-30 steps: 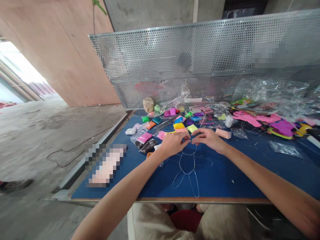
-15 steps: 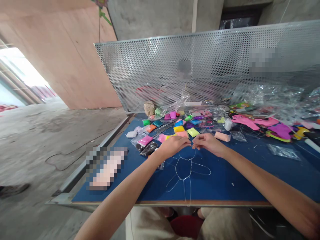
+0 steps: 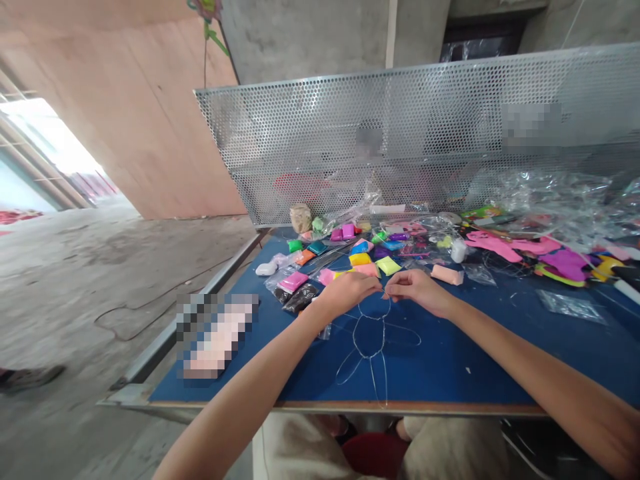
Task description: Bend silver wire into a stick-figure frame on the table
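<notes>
A thin silver wire frame (image 3: 371, 341), bent into loops like a small figure, lies on the blue table (image 3: 450, 360). My left hand (image 3: 349, 291) and my right hand (image 3: 413, 287) meet at its top end, fingers pinched on the wire between them. Both forearms reach in from the near edge. Small packets of coloured clay (image 3: 360, 259) lie just beyond my hands.
A perforated metal screen (image 3: 400, 133) stands along the table's far side. Pink and purple foam shapes (image 3: 505, 245) and crumpled clear plastic bags (image 3: 560, 193) cover the far right. A blurred pink object (image 3: 217, 337) sits near the table's left corner. Concrete floor lies to the left.
The wire frame's lower loops have shifted slightly left and toward me as my hands work its top. My hands stay pinched together at the same spot.
</notes>
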Tool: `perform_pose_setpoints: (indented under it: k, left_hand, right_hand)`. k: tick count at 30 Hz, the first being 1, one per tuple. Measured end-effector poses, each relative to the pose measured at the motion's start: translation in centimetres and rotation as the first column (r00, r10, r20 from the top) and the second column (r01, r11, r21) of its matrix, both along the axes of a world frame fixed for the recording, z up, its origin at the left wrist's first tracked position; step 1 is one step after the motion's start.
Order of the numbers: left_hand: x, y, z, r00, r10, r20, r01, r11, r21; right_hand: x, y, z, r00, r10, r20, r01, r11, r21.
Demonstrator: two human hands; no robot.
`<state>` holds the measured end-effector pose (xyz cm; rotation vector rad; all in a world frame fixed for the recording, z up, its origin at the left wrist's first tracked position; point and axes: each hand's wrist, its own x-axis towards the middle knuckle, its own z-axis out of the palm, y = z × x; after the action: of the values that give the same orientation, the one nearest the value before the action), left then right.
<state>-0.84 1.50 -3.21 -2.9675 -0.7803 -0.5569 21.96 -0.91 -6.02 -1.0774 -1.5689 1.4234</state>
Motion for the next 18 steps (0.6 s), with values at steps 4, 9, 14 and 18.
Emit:
perform_pose_setpoints:
  k: [4,9,14,18]
  left_hand:
    - [-0.23,0.43,-0.18,0.999,0.023,0.037,-0.022,1.0,-0.008]
    - [-0.51,0.6,0.01,0.999,0.005,0.049,-0.004,1.0,-0.018]
    - [-0.37,0.23,0.2,0.998,0.033,0.053,-0.032,0.999,-0.013]
    - [-0.38,-0.01,0.44,0.996,0.005,0.084,-0.004,1.0,-0.007]
  right_hand:
    - [0.09,-0.1,0.17,0.999,0.04,0.02,-0.04,0.999,0.004]
    - [0.07,-0.29,0.29,1.0,0.024,0.011,-0.024,1.0,0.002]
    - [-0.05,-0.24,0.15,1.0,0.009,-0.02,-0.008,1.0,0.019]
    - [-0.08,-0.2,0.18,0.999,-0.006,-0.035,0.008,0.998,0.068]
